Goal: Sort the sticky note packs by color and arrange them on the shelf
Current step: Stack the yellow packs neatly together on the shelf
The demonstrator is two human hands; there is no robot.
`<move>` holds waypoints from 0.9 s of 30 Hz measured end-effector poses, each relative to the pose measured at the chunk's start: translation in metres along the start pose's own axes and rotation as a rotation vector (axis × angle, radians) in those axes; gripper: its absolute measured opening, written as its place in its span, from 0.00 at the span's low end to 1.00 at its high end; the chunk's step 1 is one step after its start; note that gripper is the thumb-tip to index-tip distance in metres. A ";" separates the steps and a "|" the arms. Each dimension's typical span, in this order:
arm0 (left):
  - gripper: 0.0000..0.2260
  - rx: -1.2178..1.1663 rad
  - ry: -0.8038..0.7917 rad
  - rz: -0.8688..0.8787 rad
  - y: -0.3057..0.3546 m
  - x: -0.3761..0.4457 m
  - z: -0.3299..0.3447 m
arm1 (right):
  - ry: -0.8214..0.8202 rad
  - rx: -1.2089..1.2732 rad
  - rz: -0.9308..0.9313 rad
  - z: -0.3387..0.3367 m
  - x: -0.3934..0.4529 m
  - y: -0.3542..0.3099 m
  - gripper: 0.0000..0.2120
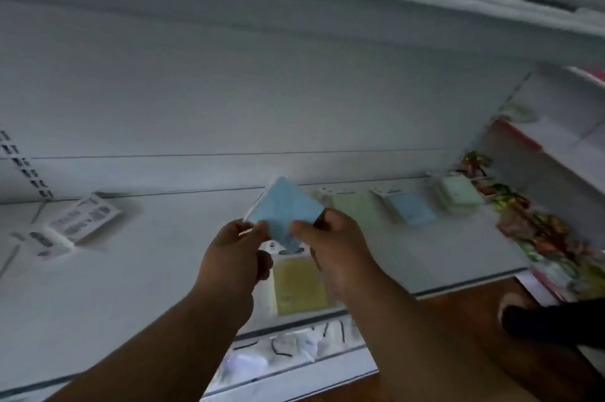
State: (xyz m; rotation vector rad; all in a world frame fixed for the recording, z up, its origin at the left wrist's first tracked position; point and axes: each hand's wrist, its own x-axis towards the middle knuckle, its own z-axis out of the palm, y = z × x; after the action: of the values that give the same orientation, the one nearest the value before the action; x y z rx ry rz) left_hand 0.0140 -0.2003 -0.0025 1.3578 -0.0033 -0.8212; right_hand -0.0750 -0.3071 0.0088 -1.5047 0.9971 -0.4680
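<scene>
Both our hands, left hand [240, 238] and right hand [327, 234], pinching blue pack [283, 210] mid-air; matching blue pack on shelf [411, 210] lies rightward, right hand nearer.

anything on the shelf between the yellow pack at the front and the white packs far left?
Nothing: in the head view, bare shelf separates the yellow pack from the white packs.

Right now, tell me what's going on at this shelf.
A person holds a blue sticky note pack in both hands, left hand and right hand, above the white shelf. A yellow pack lies just below. Further right lie a pale green pack, another blue pack and a green pack.
</scene>
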 end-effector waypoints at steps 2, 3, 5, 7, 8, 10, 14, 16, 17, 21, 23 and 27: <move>0.02 0.099 -0.070 0.047 -0.021 -0.004 0.039 | 0.043 -0.072 -0.012 -0.052 0.001 0.011 0.11; 0.03 0.157 -0.108 0.073 -0.033 -0.005 0.059 | 0.077 -0.108 -0.026 -0.080 0.003 0.016 0.11; 0.05 0.289 -0.188 0.141 -0.056 -0.005 0.099 | 0.148 -0.182 -0.068 -0.136 0.011 0.028 0.10; 0.06 0.457 -0.225 0.206 -0.079 -0.009 0.140 | 0.123 -0.287 -0.068 -0.187 0.022 0.039 0.08; 0.06 0.559 -0.212 0.243 -0.089 -0.012 0.160 | 0.083 -0.349 -0.057 -0.209 0.027 0.045 0.08; 0.09 0.722 -0.147 0.293 -0.106 -0.019 0.195 | 0.038 -0.484 -0.042 -0.245 0.038 0.057 0.11; 0.16 0.976 -0.029 0.326 -0.127 -0.022 0.246 | 0.042 -0.773 -0.020 -0.285 0.059 0.072 0.14; 0.15 1.102 0.012 0.345 -0.131 -0.020 0.259 | 0.049 -0.874 -0.020 -0.289 0.067 0.079 0.14; 0.15 1.162 0.029 0.357 -0.132 -0.018 0.264 | 0.052 -0.910 -0.023 -0.288 0.070 0.082 0.15; 0.13 1.292 0.062 0.416 -0.131 -0.017 0.269 | 0.129 -0.971 -0.096 -0.283 0.070 0.083 0.13; 0.13 1.273 0.070 0.444 -0.132 -0.024 0.264 | 0.119 -0.924 -0.181 -0.277 0.065 0.080 0.10; 0.12 1.171 0.108 0.433 -0.132 -0.038 0.230 | 0.071 -0.824 -0.342 -0.241 0.059 0.067 0.08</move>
State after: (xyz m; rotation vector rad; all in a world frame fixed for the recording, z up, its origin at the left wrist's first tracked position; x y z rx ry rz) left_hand -0.1861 -0.3750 -0.0396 2.3695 -0.7700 -0.3310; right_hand -0.2501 -0.4929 -0.0188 -2.4354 1.0469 -0.3618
